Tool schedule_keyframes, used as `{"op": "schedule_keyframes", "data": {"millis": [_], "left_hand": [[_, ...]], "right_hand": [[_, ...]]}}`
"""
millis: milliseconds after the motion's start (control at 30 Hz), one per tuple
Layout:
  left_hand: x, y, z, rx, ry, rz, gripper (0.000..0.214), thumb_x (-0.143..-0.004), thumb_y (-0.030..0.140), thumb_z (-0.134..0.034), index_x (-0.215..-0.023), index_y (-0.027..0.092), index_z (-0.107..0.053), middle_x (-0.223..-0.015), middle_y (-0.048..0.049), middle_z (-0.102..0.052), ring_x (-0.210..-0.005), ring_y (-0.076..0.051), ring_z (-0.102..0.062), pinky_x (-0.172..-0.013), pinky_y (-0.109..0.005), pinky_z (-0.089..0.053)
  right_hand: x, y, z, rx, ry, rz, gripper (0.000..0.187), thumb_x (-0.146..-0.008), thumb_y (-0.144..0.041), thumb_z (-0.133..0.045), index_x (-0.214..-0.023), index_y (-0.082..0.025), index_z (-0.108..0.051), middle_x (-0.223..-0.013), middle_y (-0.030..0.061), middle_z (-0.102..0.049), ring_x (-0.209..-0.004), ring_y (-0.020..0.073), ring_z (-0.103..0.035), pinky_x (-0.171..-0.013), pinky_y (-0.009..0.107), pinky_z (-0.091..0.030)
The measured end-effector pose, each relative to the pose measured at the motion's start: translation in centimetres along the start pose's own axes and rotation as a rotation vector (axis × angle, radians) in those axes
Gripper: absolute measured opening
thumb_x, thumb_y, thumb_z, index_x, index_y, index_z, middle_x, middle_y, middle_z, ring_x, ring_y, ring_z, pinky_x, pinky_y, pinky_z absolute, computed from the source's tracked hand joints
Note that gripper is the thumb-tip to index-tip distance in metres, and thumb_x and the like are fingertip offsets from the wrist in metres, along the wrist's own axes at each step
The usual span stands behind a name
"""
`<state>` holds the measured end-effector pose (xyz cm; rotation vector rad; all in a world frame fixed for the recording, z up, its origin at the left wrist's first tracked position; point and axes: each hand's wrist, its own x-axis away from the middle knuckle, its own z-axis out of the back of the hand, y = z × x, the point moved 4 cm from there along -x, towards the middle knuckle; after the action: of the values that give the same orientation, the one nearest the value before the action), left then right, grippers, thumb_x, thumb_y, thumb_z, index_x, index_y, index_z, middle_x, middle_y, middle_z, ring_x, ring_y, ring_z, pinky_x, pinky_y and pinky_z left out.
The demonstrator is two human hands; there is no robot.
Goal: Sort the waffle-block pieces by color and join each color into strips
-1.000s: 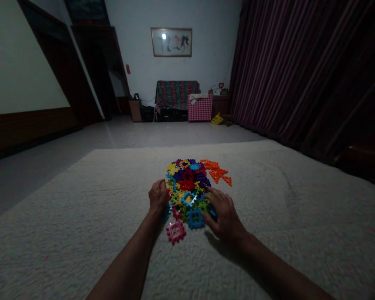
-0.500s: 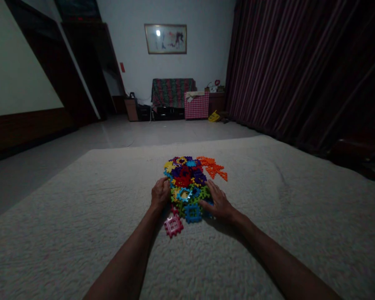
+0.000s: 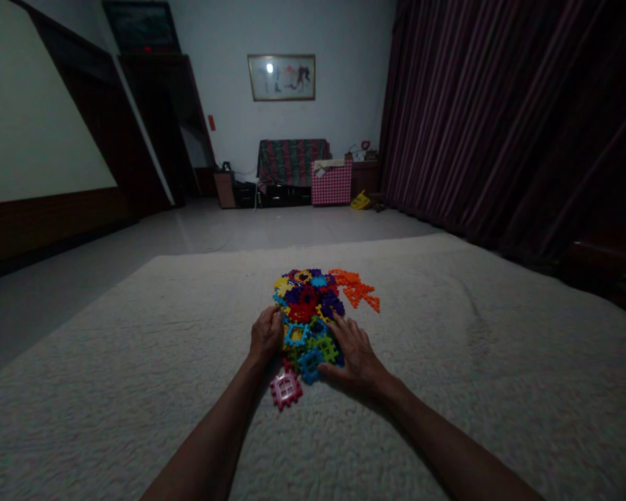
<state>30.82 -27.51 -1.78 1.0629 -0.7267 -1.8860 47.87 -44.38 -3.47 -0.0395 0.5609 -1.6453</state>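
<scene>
A heap of colourful plastic interlocking tiles (image 3: 303, 305) lies on a pale quilted cover. My left hand (image 3: 266, 332) rests against the heap's left side with its fingers curled; whatever they hold, if anything, is hidden. On the near right side, my right hand (image 3: 352, 351) lies with fingers spread, its thumb touching the blue window tile (image 3: 311, 364). Green tiles (image 3: 326, 348) sit between the hands. A pink window tile (image 3: 286, 388) lies in front, nearest to me. Orange triangular pieces (image 3: 355, 287) stick out at the far right of the heap.
The quilted cover (image 3: 135, 334) spreads widely around the heap, ending at a grey tiled floor (image 3: 188, 233). Beyond stand low furniture with a checked cloth (image 3: 332, 184) and a yellow object (image 3: 361, 201). A dark curtain (image 3: 464, 125) hangs along the right.
My right hand has moved left and slightly nearer, with its fingers spread over the tiles. The near blue and green tiles have shifted left. The camera view has tilted up a little.
</scene>
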Motion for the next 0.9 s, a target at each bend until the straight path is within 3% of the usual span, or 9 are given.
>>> {"op": "schedule_keyframes", "data": {"millis": [133,333,633,733,800,900], "left_hand": [[0.1,0.0,0.1,-0.024,-0.008,0.006,0.033,-0.088,0.028,-0.044,-0.105,0.019,-0.071,-0.105,-0.0081,-0.074,-0.098,-0.021,-0.067,-0.092,-0.036,-0.051],[0.2,0.1,0.1,0.015,-0.018,0.009,0.034,-0.089,0.028,-0.043,-0.106,0.019,-0.071,-0.105,-0.0078,-0.074,-0.098,-0.021,-0.067,-0.092,-0.035,-0.052],[-0.1,-1.0,-0.2,0.074,0.059,0.058,0.034,-0.089,0.029,-0.045,-0.107,0.018,-0.072,-0.110,-0.0086,-0.074,-0.103,-0.021,-0.068,-0.094,-0.035,-0.052],[-0.2,-1.5,-0.3,0.119,0.073,0.095,0.035,-0.090,0.030,-0.044,-0.107,0.018,-0.072,-0.108,-0.0084,-0.075,-0.101,-0.021,-0.069,-0.092,-0.036,-0.053],[-0.2,-1.7,-0.3,0.136,0.091,0.115,0.036,-0.090,0.032,-0.044,-0.107,0.019,-0.072,-0.104,-0.0076,-0.076,-0.098,-0.021,-0.069,-0.089,-0.035,-0.055],[-0.1,-1.8,-0.3,0.161,0.105,0.120,0.038,-0.091,0.035,-0.042,-0.107,0.019,-0.072,-0.100,-0.0073,-0.076,-0.094,-0.021,-0.070,-0.083,-0.033,-0.056]], "right_hand": [[-0.3,0.3,0.2,-0.027,0.106,0.015,0.075,-0.088,-0.051,-0.057,-0.152,-0.021,-0.034,-0.161,0.0166,-0.026,-0.149,0.0373,-0.019,-0.114,0.062,-0.026],[0.0,-0.6,0.5,-0.050,0.085,0.106,0.094,-0.073,-0.056,-0.071,-0.152,-0.024,-0.033,-0.162,0.0147,-0.024,-0.149,0.0411,-0.014,-0.112,0.065,-0.026],[-3.0,-1.4,0.0,-0.030,0.089,0.166,0.076,-0.080,-0.048,-0.065,-0.147,-0.019,-0.042,-0.153,0.0176,-0.041,-0.144,0.0380,-0.028,-0.110,0.063,-0.030],[-2.9,-2.4,0.8,0.007,0.136,0.126,0.075,-0.081,-0.049,-0.062,-0.146,-0.018,-0.042,-0.155,0.0185,-0.038,-0.145,0.0409,-0.025,-0.108,0.068,-0.026],[-2.0,-4.0,1.1,0.025,0.148,0.193,0.077,-0.079,-0.050,-0.063,-0.146,-0.018,-0.042,-0.157,0.0187,-0.034,-0.145,0.0424,-0.022,-0.109,0.070,-0.022],[-0.2,-7.0,0.5,0.003,0.003,0.415,0.077,-0.076,-0.054,-0.067,-0.143,-0.023,-0.045,-0.155,0.0141,-0.039,-0.144,0.0393,-0.026,-0.112,0.066,-0.018]]}}
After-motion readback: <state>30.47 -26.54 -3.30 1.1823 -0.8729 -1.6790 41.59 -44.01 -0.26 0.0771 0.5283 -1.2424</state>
